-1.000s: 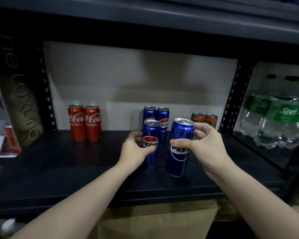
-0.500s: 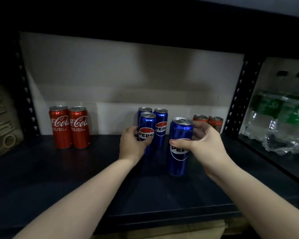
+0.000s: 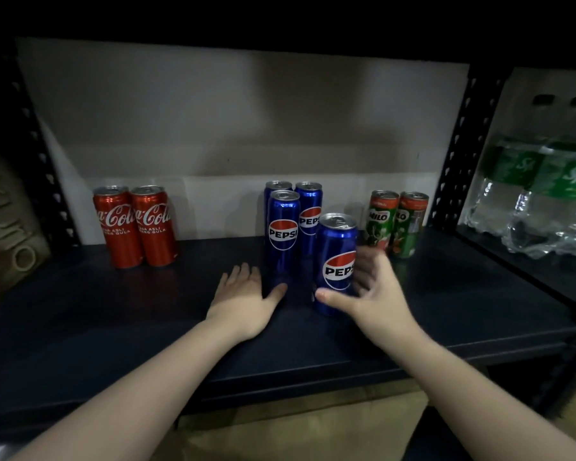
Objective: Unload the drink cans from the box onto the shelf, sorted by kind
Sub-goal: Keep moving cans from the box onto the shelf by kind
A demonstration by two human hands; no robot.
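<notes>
On the dark shelf (image 3: 113, 321) stand two red Coca-Cola cans (image 3: 135, 226) at the left, several blue Pepsi cans in the middle and two green Milo cans (image 3: 398, 224) at the right. One Pepsi can (image 3: 282, 234) stands in front of the two rear ones. My left hand (image 3: 246, 294) lies open just below it, apart from it. The nearest Pepsi can (image 3: 338, 261) stands upright further forward. My right hand (image 3: 373, 294) is spread around its lower right side, fingers blurred and loose, thumb at the can's base.
A wrapped pack of Sprite bottles (image 3: 542, 194) fills the bay to the right, behind a perforated black upright (image 3: 459, 144). A tan bag with lettering (image 3: 10, 227) sits at the left. A cardboard box (image 3: 313, 430) lies below the shelf's front edge.
My left hand has let go of its Pepsi can and drawn back, palm down. My right hand has set its can down and loosened its fingers. The Milo cans have come fully into view.
</notes>
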